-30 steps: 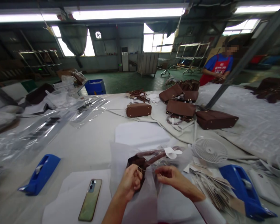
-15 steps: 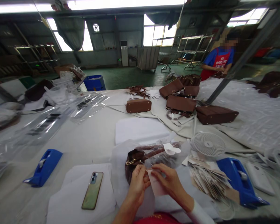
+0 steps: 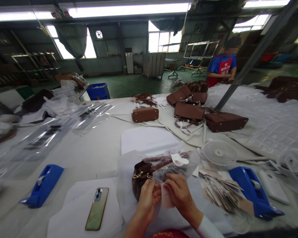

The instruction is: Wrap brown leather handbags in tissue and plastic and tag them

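Observation:
A brown handbag [image 3: 138, 175] with gold hardware lies in front of me on thin white wrapping, its straps covered in clear film. My right hand [image 3: 180, 191] pinches a pale pink hang tag [image 3: 167, 197]. From the tag's upper end a thin white string [image 3: 157, 179] runs to the bag's hardware. Close by, my left hand [image 3: 149, 195] is closed at the near side of the bag, fingertips curled together beneath the string. What its fingers hold, if anything, is too small to make out.
Blue tape dispensers [image 3: 43, 185] stand at left and right. A phone [image 3: 97, 209] rests on white paper. Right of the bag are a heap of tags [image 3: 221, 188] and a white fan [image 3: 219, 152]. More brown handbags [image 3: 190, 111] lie farther back; a co-worker [image 3: 222, 66] stands beyond.
My right hand has shifted slightly with the tag, and the white string now shows stretched between the hands and the bag. The whole view has tilted a little.

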`<state>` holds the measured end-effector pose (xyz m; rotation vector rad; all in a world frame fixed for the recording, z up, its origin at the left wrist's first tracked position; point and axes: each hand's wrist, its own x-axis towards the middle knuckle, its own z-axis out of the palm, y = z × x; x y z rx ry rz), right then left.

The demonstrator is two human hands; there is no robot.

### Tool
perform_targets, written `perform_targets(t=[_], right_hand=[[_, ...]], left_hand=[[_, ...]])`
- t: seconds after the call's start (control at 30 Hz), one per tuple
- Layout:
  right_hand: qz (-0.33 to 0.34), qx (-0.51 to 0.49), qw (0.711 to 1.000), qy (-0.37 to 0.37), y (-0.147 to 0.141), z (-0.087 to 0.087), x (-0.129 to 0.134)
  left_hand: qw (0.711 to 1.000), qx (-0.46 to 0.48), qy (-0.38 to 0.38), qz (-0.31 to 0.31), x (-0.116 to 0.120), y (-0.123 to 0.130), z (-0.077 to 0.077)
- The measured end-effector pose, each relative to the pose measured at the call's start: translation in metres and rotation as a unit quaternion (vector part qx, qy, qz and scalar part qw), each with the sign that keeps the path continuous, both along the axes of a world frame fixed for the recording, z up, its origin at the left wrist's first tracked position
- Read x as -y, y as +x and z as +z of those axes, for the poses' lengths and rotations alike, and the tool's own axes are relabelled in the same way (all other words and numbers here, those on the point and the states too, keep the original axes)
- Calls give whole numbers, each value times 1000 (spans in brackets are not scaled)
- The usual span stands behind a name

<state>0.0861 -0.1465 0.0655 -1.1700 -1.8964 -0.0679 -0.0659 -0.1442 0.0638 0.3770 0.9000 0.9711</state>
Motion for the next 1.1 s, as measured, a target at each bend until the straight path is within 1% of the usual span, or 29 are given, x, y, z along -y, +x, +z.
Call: perform_targets(t=[0.03, 0.07, 0.1, 0.13, 0.17, 0.23, 0.3, 0.33, 0.37, 0.4, 0.47, 0.53, 0.6, 0.67, 0.73, 0.83, 0.93, 1.03, 1.1], right_hand=[[-14, -37, 999, -20, 1, 1, 0], [-29, -83, 995, -55, 2, 2, 0], [-43, -133, 985, -104, 3, 3, -1], [-57, -187, 968, -158, 4, 3, -2], [-67, -244, 944, -214, 4, 4, -4], [-65, -361, 877, -311, 3, 3, -8], [-34, -461, 803, -378, 1, 1, -12], [-15, -497, 768, -404, 0, 1, -14], [2, -524, 737, -427, -1, 1, -15], [16, -545, 711, -445, -2, 1, -15], [40, -576, 668, -470, -4, 4, -15], [60, -597, 638, -482, -5, 9, -15], [76, -611, 620, -487, -5, 12, -15], [84, -617, 613, -486, -7, 14, -16], [80, -617, 619, -478, -9, 14, -17], [68, -610, 637, -467, -11, 12, -19], [70, -611, 637, -465, -11, 11, -20], [70, -615, 633, -465, -9, 11, -20], [74, -613, 630, -470, -8, 11, -19]], left_hand=[[999, -40, 19, -7, -1, -1, -4], [995, -92, 40, -13, -3, -3, -9], [986, -151, 63, -17, -5, -5, -14], [972, -213, 93, -16, -8, -8, -17], [954, -272, 128, -6, -10, -11, -20], [907, -360, 214, 40, -14, -16, -19], [862, -407, 289, 95, -17, -20, -11], [847, -415, 312, 113, -18, -21, -6], [843, -412, 324, 122, -19, -22, -1], [850, -398, 325, 118, -20, -22, 4], [884, -348, 297, 99, -21, -21, 10], [919, -291, 255, 78, -22, -20, 12], [942, -245, 222, 65, -22, -18, 10], [953, -212, 207, 62, -22, -18, 6], [959, -195, 198, 63, -23, -19, 2], [960, -202, 189, 50, -25, -22, -1], [947, -250, 201, 18, -26, -25, 1], [917, -317, 241, -12, -24, -28, 6], [903, -343, 258, -16, -22, -29, 9]])
